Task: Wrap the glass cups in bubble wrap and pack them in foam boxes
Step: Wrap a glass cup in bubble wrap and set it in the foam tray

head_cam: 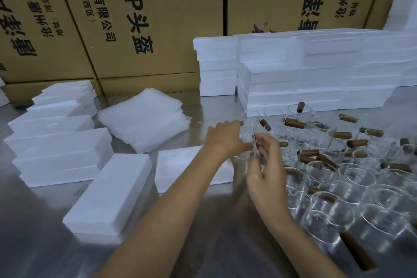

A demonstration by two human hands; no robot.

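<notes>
Hands meet at the cup pile's edge: left hand (225, 136) and right hand (262, 160) both curl around one glass cup (247, 135). Best lifted straight up, clear of neighbours, toward the bubble wrap (144, 119).

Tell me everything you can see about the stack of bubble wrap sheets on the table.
The stack of bubble wrap sheets is a thick pile of translucent white squares with ragged, slightly fanned edges. It lies flat and turned diagonally on the metal table, left of centre, in front of the cardboard boxes and between foam pieces. Neither hand touches it.
</notes>
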